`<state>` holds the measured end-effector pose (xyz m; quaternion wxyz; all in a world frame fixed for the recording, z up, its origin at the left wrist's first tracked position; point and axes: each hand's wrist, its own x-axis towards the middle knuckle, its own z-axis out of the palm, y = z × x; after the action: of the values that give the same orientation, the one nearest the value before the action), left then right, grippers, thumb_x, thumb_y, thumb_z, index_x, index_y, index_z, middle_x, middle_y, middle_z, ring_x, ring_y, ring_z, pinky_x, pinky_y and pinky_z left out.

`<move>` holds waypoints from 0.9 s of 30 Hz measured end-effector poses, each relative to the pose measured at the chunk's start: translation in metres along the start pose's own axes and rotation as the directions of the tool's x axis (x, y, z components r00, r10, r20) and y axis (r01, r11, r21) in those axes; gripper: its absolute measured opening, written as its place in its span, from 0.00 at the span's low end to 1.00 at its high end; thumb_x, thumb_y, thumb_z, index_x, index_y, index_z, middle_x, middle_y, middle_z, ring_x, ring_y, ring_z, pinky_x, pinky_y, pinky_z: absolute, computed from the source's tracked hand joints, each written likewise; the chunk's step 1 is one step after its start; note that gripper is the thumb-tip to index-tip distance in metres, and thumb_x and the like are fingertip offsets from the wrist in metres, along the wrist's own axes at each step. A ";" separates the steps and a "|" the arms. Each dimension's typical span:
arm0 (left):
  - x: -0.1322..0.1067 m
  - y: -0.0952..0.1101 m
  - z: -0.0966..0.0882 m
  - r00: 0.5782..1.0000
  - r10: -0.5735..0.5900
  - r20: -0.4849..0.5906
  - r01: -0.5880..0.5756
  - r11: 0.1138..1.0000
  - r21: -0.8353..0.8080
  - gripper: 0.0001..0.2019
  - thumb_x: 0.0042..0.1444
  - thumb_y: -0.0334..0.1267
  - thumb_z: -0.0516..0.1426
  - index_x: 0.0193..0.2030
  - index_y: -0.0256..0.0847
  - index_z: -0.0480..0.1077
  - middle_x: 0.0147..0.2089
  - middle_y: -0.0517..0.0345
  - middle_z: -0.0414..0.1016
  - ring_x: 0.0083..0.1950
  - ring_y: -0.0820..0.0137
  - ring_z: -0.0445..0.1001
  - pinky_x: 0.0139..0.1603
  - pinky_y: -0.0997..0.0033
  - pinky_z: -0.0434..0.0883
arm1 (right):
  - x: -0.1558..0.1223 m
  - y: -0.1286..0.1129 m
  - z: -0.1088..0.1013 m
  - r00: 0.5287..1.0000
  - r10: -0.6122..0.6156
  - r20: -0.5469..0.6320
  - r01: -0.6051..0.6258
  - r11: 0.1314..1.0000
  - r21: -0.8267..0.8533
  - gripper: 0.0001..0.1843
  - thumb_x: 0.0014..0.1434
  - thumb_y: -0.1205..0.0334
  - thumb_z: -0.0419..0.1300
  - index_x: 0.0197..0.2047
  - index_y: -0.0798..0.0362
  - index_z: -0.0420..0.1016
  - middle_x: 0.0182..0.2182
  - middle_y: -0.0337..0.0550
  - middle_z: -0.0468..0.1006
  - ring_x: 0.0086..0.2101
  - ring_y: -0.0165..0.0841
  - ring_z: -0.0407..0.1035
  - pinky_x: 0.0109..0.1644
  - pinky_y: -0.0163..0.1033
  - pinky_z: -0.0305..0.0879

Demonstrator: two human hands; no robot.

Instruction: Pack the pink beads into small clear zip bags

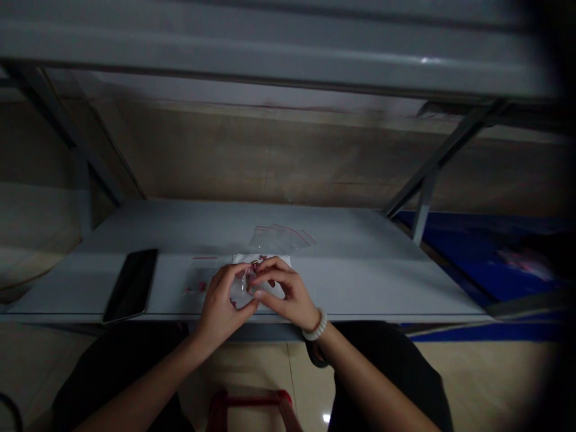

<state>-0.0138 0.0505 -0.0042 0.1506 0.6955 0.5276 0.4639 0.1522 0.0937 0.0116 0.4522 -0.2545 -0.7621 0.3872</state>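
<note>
My left hand (pixel 222 306) and my right hand (pixel 288 294) meet above the table, pinching a small clear plastic bag (pixel 240 291) between their fingers. Small dark red items show at the bag's top, partly hidden by my fingers. A white sheet (pixel 263 259) lies beneath my hands. Just left of my left hand lies a flat clear zip bag (pixel 198 281) holding small red pieces. Further back, a loose stack of clear zip bags with red strips (pixel 279 239) rests on the table. My right wrist wears a white bead bracelet (pixel 315 325).
A black smartphone (pixel 131 285) lies face up at the left of the white table (pixel 346 282). A grey metal shelf (pixel 270 54) spans overhead on angled supports. A blue sheet (pixel 477 258) lies to the right. Below, a red stool frame (pixel 249 408) stands on the tiled floor.
</note>
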 end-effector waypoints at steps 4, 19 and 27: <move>0.000 -0.002 0.000 0.999 0.026 -0.018 -0.025 0.999 0.043 0.29 0.40 0.24 0.59 0.52 0.44 0.63 0.45 0.54 0.71 0.47 0.61 0.71 0.49 0.59 0.69 | -0.004 -0.005 0.008 0.999 -0.030 -0.009 0.029 0.994 -0.103 0.08 0.50 0.63 0.67 0.37 0.51 0.79 0.41 0.46 0.71 0.43 0.37 0.67 0.48 0.46 0.67; 0.014 -0.008 -0.009 0.933 -0.282 0.222 0.355 0.811 -0.465 0.11 0.57 0.44 0.57 0.43 0.41 0.70 0.33 0.57 0.74 0.34 0.69 0.74 0.36 0.69 0.73 | -0.003 0.007 -0.004 0.963 0.271 -0.010 -0.265 0.947 0.181 0.06 0.56 0.59 0.62 0.31 0.51 0.77 0.38 0.45 0.74 0.37 0.32 0.70 0.33 0.35 0.69; 0.013 -0.005 -0.007 0.896 -0.351 0.271 0.443 0.748 -0.494 0.10 0.57 0.44 0.56 0.32 0.40 0.68 0.24 0.63 0.69 0.28 0.73 0.70 0.32 0.73 0.68 | -0.001 0.007 -0.002 0.926 0.376 -0.030 -0.342 0.871 0.352 0.10 0.52 0.60 0.66 0.38 0.53 0.73 0.29 0.39 0.73 0.25 0.25 0.65 0.26 0.31 0.63</move>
<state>-0.0225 0.0618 0.0019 0.4789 0.5301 0.4961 0.4935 0.1545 0.0977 0.0056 0.4462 -0.3280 -0.5999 0.5775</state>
